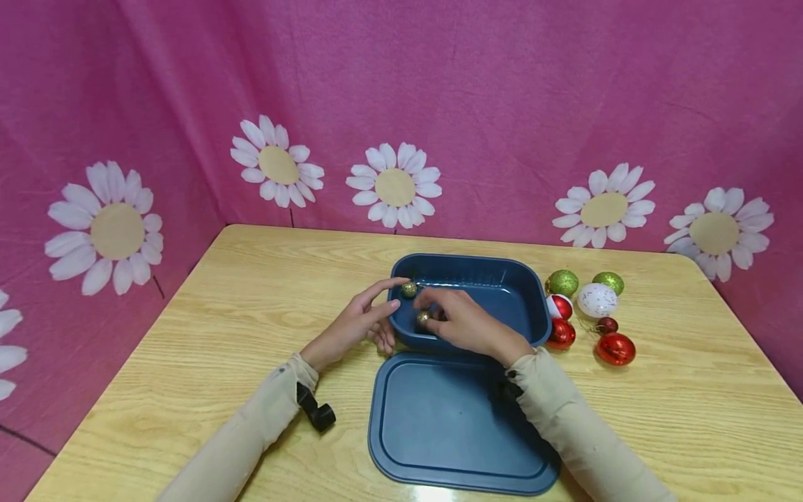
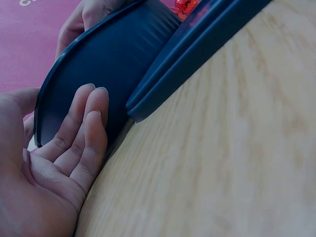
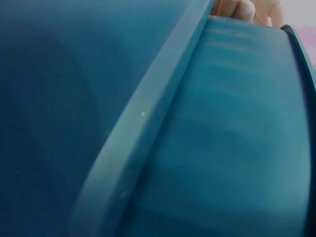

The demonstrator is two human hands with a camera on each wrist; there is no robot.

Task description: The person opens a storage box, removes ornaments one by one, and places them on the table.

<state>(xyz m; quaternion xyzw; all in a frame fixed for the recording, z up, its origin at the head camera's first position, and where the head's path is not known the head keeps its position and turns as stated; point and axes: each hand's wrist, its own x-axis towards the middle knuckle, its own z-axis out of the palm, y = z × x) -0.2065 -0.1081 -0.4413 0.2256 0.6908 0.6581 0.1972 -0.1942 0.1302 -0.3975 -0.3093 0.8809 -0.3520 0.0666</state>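
A dark blue rectangular container stands on the table, its lid lying flat in front. Over the container's left part, my right hand pinches a gold glitter ball between thumb and fingers. My left hand is at the left end, thumb and index finger reaching over the rim. Its other fingers are relaxed along the outer wall in the left wrist view. A second gold glitter ball sits inside the left end, right by the left index fingertip. The right wrist view shows mostly the container's outer wall.
Right of the container lie two green glitter balls, a speckled white ball, a red-and-white ball, shiny red balls and a small dark red ball. A pink flowered curtain hangs behind the table.
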